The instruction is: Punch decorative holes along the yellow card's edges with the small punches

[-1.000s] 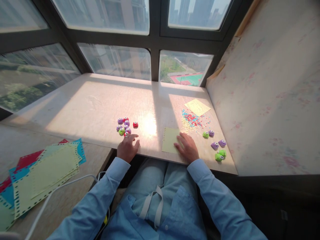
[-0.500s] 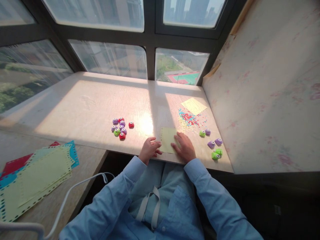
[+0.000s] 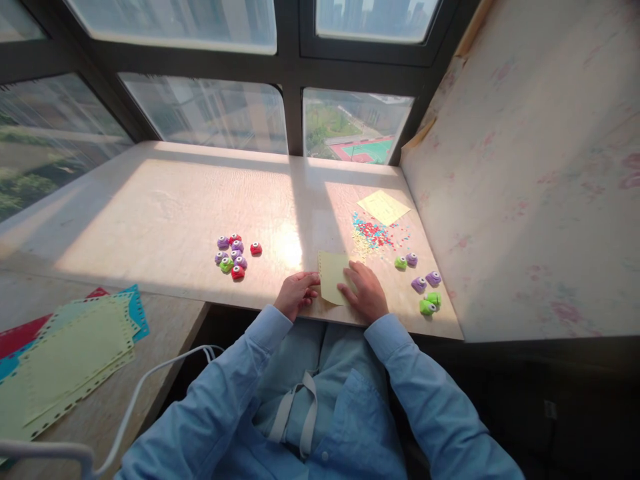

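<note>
a home, it seems — flowered wallpaper (image 3: 525, 167), wooden ledge (image 3: 200, 200) beneath big windows (image 3: 210, 110).

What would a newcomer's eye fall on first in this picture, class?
Probably the scattered red, blue and yellow confetti on the pale wooden ledge, beyond the right hand. Next, perhaps, small purple, red and green gadgets with eye-like discs, clustered left of the left hand. The right hand rests on a pale-yellow paper sheet.

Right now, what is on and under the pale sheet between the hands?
The right hand rests on the pale sheet, hiding its right part; the left hand is at the sheet's left edge. Whatever lies beneath is covered; only the wooden surface around it shows.
</note>
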A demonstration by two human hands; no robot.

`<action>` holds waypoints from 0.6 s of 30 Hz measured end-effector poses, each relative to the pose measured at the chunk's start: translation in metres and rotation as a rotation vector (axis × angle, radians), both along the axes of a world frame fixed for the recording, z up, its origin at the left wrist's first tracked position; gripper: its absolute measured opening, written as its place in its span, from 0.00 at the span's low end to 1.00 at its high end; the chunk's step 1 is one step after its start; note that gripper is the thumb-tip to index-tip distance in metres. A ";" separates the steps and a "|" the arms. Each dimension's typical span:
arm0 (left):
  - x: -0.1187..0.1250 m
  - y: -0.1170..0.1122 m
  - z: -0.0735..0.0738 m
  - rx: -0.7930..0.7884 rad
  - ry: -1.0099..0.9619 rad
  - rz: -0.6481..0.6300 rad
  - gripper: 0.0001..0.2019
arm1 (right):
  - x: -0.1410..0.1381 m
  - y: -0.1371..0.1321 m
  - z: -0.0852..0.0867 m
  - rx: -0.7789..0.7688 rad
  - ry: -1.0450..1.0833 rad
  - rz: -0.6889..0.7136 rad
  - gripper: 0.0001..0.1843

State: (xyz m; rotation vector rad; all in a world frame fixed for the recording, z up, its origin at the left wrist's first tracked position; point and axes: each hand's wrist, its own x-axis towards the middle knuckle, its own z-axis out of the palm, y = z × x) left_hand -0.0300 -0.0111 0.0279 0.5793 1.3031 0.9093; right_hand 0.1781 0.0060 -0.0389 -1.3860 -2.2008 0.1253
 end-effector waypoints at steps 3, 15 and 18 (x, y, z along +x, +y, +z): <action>0.001 0.002 -0.002 0.011 0.020 -0.006 0.09 | 0.000 0.000 0.001 0.013 0.012 0.010 0.21; 0.010 0.004 -0.006 0.129 0.112 -0.021 0.10 | -0.002 -0.007 0.015 0.132 0.247 0.117 0.14; 0.016 0.000 -0.008 0.223 0.134 -0.038 0.14 | -0.005 -0.013 0.028 0.117 0.369 0.178 0.11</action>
